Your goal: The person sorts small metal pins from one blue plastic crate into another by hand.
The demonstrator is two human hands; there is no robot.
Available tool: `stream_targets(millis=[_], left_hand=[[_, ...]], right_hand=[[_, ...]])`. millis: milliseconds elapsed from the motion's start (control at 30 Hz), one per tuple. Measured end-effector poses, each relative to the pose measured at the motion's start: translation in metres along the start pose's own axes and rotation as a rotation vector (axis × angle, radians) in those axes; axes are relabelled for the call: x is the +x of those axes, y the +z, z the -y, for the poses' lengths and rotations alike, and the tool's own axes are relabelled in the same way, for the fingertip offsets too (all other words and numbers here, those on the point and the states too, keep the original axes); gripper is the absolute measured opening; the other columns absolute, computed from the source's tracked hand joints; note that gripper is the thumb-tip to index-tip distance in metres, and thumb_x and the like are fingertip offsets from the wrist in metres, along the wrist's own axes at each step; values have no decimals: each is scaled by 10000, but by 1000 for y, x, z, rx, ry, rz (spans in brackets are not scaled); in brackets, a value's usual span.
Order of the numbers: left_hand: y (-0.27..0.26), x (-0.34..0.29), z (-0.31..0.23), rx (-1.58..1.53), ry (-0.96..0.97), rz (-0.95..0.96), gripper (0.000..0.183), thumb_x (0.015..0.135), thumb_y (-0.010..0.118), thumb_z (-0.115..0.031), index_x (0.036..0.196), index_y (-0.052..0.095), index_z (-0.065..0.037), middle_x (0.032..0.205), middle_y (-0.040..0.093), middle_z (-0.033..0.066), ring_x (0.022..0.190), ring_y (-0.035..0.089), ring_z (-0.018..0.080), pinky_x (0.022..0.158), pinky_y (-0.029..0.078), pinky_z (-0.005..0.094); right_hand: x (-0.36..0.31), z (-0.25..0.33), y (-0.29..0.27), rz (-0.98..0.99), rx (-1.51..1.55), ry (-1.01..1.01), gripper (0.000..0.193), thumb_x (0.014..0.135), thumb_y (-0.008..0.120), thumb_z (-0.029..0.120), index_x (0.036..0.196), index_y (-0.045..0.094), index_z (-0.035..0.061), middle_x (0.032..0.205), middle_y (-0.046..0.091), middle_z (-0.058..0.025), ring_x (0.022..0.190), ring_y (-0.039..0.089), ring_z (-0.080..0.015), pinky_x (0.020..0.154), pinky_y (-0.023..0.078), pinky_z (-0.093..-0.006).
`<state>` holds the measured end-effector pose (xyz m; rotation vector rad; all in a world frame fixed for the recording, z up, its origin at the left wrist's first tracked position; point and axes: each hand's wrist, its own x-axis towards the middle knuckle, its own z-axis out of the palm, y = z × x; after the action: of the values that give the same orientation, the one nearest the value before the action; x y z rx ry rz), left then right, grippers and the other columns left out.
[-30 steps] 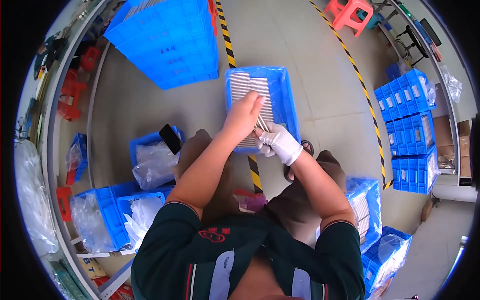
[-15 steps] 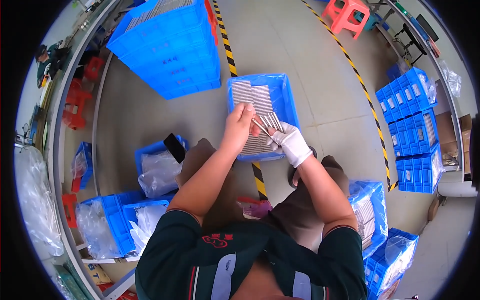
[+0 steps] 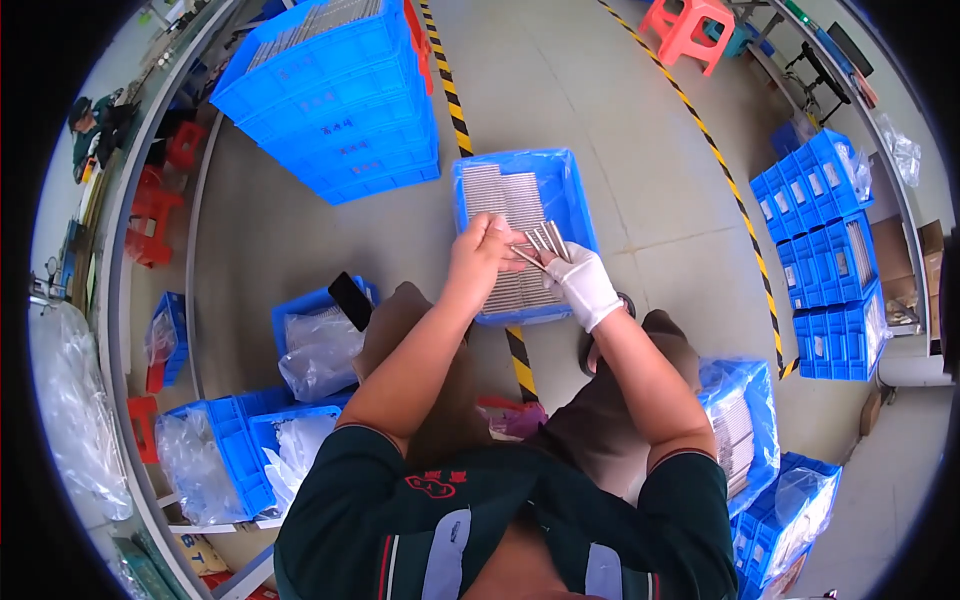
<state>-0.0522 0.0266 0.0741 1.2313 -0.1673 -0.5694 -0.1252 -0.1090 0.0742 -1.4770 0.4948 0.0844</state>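
Note:
My right hand [image 3: 582, 284], in a white glove, grips a small bunch of thin metal rods [image 3: 545, 240] fanned upward. The bare fingers of my left hand [image 3: 482, 253] pinch the lower end of one of these rods. Both hands hover over a blue bin [image 3: 578, 196] on the floor, lined with clear plastic and filled with neat rows of the same metal rods [image 3: 505, 200]. My knees sit just below the bin.
A stack of blue crates [image 3: 335, 95] stands at upper left beside a black-and-yellow floor stripe [image 3: 447, 75]. More blue bins with plastic bags [image 3: 320, 345] lie at left, others [image 3: 825, 235] at right. A black phone [image 3: 350, 300] rests on one bin. An orange stool [image 3: 690, 25] stands far off.
The view has shifted a little; both hands stay together over the bin, with the rods in the gloved hand now fanned out more and the left fingers working at them.

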Motion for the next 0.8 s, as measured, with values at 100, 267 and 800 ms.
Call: stream_targets(millis=[100,267,800], left_hand=[[-7,0,-6,-101,-13,28,233,905,410,-248,898,478,-25,868,578,98,732,577,148,639,480,281],[-15,-1,-2,-127,-97,82,194,878,471,-241,855,530,-57,778,561,42,671,507,111,625,425,247],[-9,-5,-2,-277,-161,178,182,834,555,-194,886,595,-25,739,574,28,675,515,97,639,423,236]], right_hand=[[-8,11,-4,65,153,30,134,844,523,134,888,563,14,609,506,2,502,426,-50,448,321,-180],[-13,16,-3,12,171,-75,117,841,533,123,885,560,18,634,488,20,524,416,-49,465,331,-178],[-11,15,5,-86,-4,-297,103,844,525,127,796,549,39,586,456,42,523,389,-35,469,318,-189]])
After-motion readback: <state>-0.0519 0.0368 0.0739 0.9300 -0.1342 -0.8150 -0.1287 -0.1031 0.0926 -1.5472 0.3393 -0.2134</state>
